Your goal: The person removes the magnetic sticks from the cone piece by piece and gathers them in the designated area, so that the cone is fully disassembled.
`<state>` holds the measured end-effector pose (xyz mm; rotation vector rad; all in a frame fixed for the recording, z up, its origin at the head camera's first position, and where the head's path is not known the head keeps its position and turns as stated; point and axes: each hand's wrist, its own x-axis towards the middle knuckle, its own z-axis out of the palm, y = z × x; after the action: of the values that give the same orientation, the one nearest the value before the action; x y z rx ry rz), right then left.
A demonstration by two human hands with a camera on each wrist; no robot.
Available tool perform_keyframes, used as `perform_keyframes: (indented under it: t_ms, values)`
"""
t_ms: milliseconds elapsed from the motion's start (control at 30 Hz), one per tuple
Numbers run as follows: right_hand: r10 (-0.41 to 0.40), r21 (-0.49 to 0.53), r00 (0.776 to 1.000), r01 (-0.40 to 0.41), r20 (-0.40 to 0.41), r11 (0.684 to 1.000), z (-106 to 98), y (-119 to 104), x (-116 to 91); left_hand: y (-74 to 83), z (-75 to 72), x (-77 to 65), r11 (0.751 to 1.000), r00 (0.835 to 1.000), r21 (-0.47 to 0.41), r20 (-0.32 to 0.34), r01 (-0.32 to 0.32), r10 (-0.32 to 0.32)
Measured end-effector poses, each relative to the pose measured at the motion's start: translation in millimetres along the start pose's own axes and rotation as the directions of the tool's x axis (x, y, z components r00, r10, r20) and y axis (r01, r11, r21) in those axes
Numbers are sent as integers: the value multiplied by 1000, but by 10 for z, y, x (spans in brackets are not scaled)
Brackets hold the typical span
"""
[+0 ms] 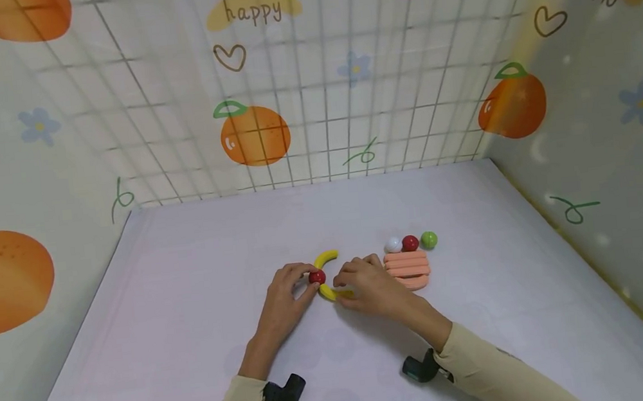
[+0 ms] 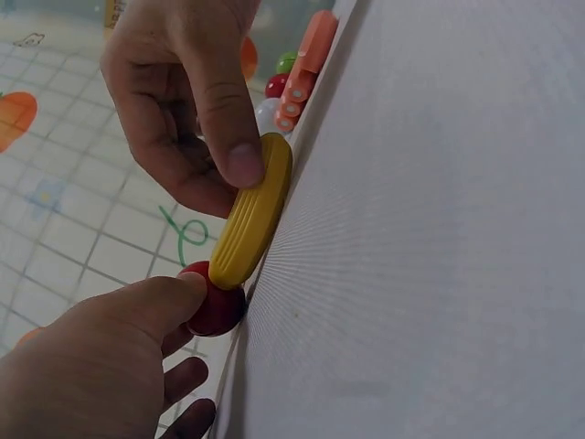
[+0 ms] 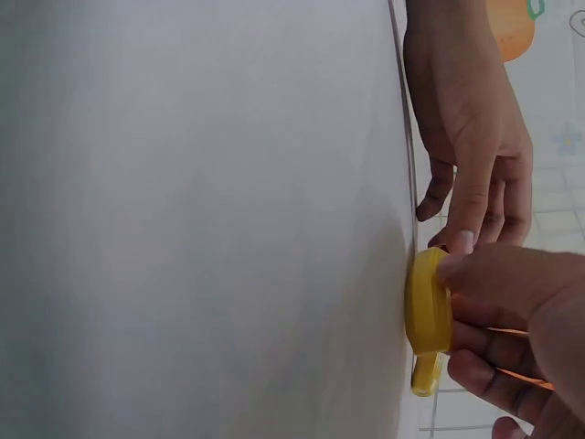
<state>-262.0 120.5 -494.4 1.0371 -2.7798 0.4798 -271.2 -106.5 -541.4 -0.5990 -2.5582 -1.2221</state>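
In the head view my left hand (image 1: 279,301) pinches a glossy red ball (image 1: 317,278) between thumb and fingertips, at the tabletop. One curved yellow toy stick (image 1: 326,257) bends away to the right above the ball. Below it, a second curved yellow stick (image 1: 328,292) has one end against the ball. My right hand (image 1: 373,286) holds that lower stick near its other end. Up close in the left wrist view, ribs run along this yellow stick (image 2: 251,219), with the right thumb on it. The right fingers partly hide its far end in the head view.
Right of my right hand lie several salmon-pink sticks (image 1: 406,263) side by side. Behind them sit a white ball (image 1: 393,245), another red ball (image 1: 410,243) and a green ball (image 1: 429,240). A wire grid (image 1: 325,116) with printed cloth stands at the table's back.
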Motion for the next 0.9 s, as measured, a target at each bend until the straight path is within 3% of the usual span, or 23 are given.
perform_keyframes:
  t_ms: [167,333,600,900]
  values:
    - [-4,-37,1000,5,20,999,29,-19,21,-5,5,-4,999,1000,18,-8,-28,28]
    - [2,-40,1000,-1,27,999,48,-28,20,2,3,-7,1000,1000,26,5,-2,2]
    - [-69,-71,998,70,13,995,51,8,-4,19,0,-26,998,1000,62,13,-10,9]
    - [-63,-21,998,62,-31,998,-34,46,-50,0,-7,-17,999,1000,45,9,-13,13]
